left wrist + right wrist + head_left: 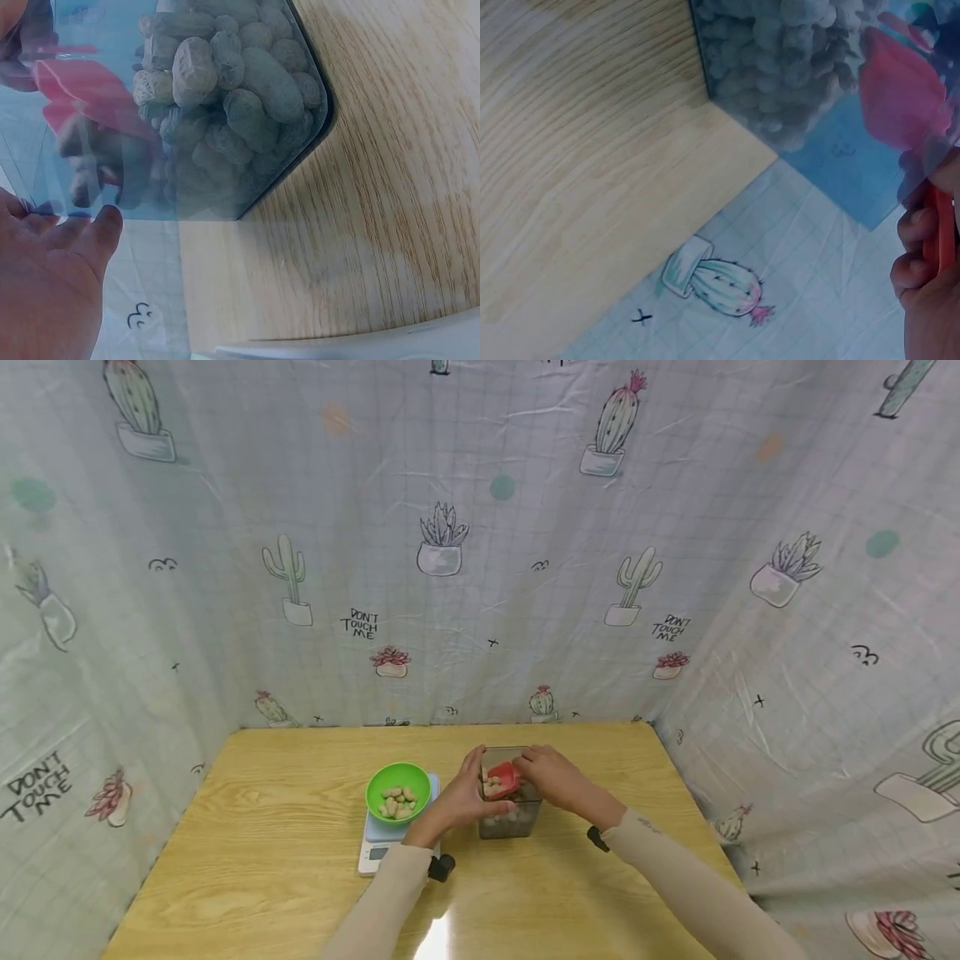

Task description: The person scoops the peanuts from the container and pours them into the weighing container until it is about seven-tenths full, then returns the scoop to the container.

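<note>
A clear square-sided container (517, 827) of unshelled peanuts (259, 86) stands right of the middle of the table. My left hand (459, 802) holds its left side, with the thumb across the front and the fingers spread toward the back. In the left wrist view, fingertips (109, 219) press at its wall. My right hand (558, 779) reaches over the right rim and grips the red handle (943, 232) of a scoop. The red scoop (507, 776) is inside the container, tilted, with several peanuts in it.
Left of the container, a green bowl (377, 774) with several peanuts sits on a white kitchen scale (372, 852). The wooden table (285, 827) backs onto a cactus-print curtain (495, 635), which also hangs along both sides. Dark bands with small cameras (442, 867) are on both wrists.
</note>
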The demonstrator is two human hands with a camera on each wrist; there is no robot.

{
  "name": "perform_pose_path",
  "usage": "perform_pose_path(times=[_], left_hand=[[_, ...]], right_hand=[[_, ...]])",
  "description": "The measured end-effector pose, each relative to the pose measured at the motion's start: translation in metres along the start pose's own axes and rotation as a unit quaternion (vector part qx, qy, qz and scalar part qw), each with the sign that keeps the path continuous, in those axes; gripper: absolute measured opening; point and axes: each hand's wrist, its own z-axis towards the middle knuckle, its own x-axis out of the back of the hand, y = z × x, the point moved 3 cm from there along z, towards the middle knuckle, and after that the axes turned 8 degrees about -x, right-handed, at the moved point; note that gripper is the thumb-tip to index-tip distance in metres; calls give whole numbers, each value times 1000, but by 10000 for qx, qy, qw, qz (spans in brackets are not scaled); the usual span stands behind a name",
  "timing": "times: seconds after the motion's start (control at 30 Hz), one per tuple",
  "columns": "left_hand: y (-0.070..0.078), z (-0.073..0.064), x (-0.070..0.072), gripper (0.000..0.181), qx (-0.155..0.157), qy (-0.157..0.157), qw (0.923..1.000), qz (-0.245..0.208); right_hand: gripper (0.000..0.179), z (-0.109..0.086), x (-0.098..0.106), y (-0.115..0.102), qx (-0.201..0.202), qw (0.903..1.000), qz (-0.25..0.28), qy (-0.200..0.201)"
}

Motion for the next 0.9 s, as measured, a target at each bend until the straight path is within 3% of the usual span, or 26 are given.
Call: perform_pose_path(times=[0.4,0.7,0.9], left_hand=[[1,-1,0,120,34,-18,10000,52],[2,-1,0,123,22,-19,9999,113],[3,0,1,121,36,-2,9999,121]], right_hand=[[16,-20,-2,12,-485,9955,813,69],[19,-26,-5,19,-1009,9832,1511,137],[21,-32,-7,24,-1159,9792,1654,190]])
